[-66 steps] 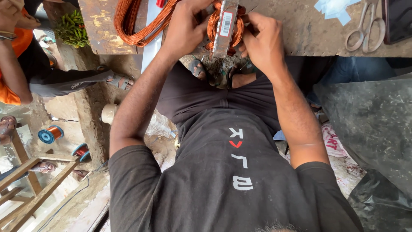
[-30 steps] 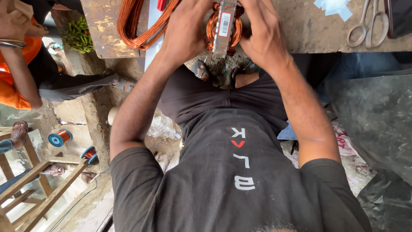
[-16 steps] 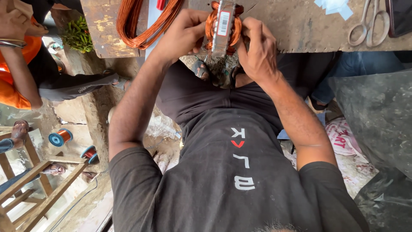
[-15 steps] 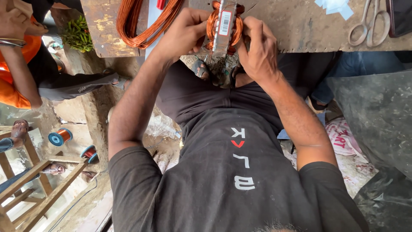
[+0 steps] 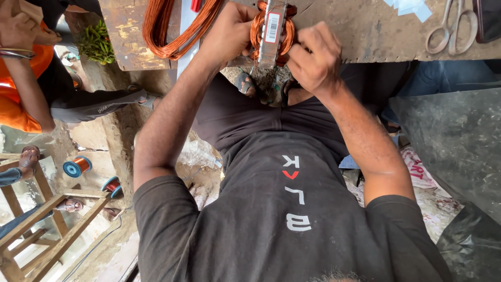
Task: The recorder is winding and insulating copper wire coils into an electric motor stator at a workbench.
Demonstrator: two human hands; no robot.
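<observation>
A metal core with a white label, wound with orange copper wire, stands on the edge of a worn workbench. My left hand grips its left side, fingers wrapped over the winding. My right hand is curled against the right side, fingertips pinching at the winding by the core. Both forearms reach up from my dark T-shirt.
A big loop of copper wire lies on the bench at the left, scissors at the right. Another person in orange sits at far left. Wire spools and a wooden frame are on the ground.
My right hand has slid from over the top of the core down to its near right side. The left hand keeps its grip. The view has shifted slightly.
</observation>
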